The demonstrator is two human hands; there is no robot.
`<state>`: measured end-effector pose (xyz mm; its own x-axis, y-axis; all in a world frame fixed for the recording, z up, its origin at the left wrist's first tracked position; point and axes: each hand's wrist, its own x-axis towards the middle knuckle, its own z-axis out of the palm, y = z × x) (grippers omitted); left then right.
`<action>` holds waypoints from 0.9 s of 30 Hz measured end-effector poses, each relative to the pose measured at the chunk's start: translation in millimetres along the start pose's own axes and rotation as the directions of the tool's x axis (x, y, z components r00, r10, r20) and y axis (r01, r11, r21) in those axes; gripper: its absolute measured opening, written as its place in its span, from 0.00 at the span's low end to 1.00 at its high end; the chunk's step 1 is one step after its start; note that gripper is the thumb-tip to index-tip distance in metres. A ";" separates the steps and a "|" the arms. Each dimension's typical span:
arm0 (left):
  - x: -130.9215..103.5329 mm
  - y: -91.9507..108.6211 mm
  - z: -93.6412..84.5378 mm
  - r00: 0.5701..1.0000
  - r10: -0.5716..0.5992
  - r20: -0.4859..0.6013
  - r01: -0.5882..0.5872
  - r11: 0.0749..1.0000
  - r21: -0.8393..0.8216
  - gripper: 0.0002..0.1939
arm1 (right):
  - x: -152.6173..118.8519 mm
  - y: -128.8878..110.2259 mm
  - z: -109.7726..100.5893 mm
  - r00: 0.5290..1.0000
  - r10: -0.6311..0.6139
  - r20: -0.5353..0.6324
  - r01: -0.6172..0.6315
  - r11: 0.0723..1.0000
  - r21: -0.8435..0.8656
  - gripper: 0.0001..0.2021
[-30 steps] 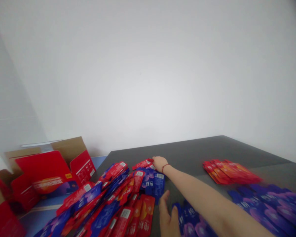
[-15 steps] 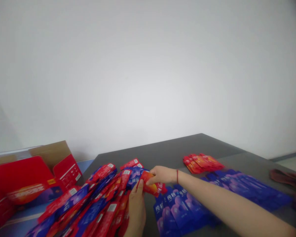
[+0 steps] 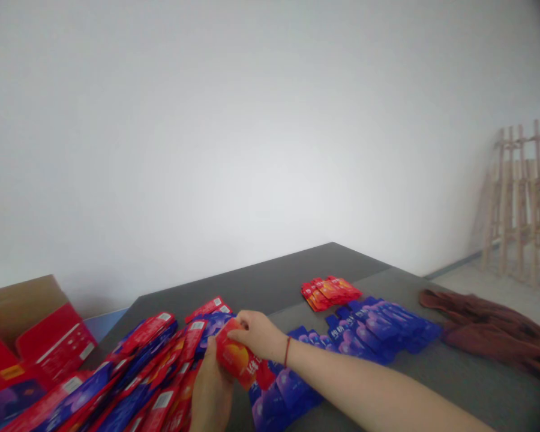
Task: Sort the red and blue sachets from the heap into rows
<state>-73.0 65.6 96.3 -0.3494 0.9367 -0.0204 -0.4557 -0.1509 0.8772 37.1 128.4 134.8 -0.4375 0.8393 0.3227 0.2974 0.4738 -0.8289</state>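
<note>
Between my two hands is a red-orange packet point(image 3: 238, 355), its printed front facing me. My right hand point(image 3: 261, 337), with a red cord at the wrist, pinches its upper end. My left hand point(image 3: 212, 384) closes on the packet's left edge, its fingers partly hidden. Left of my hands spreads a big heap of mixed red and blue packets point(image 3: 155, 366). Under my right forearm lie overlapping blue packets point(image 3: 276, 396), and more blue packets point(image 3: 378, 327) fan out farther right. Beyond them sits a small row of red packets point(image 3: 329, 292).
An open red cardboard box point(image 3: 54, 342) with brown inner flaps stands at the far left. A brown cloth point(image 3: 490, 330) lies along the right side of the dark table point(image 3: 270, 279). Wooden racks point(image 3: 522, 204) lean by the white wall at the right.
My view has turned right, bringing the wooden racks and more of the brown cloth into sight. The red-orange packet has come out from the heap's edge and now shows more fully between my hands.
</note>
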 end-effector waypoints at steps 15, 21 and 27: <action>-0.5 2.7 -5.1 0.937 -0.246 0.246 0.102 0.871 0.481 0.23 | 21.3 21.0 -42.8 0.949 0.222 0.223 -0.266 0.944 0.194 0.03; -0.8 1.8 -7.7 0.921 -0.290 0.262 0.112 0.839 0.533 0.24 | 20.6 36.0 -48.1 0.939 0.229 0.257 -0.271 0.952 0.145 0.09; -1.9 2.9 -11.2 0.877 -0.413 0.245 0.249 0.827 0.503 0.27 | 19.6 40.7 -45.2 0.977 0.112 0.181 -0.135 0.984 0.120 0.07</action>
<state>-82.8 59.8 93.5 0.0829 0.9613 -0.2629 -0.0521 0.2676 0.9621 79.0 176.2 128.1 -0.5479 0.8248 0.1398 0.2498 0.3208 -0.9136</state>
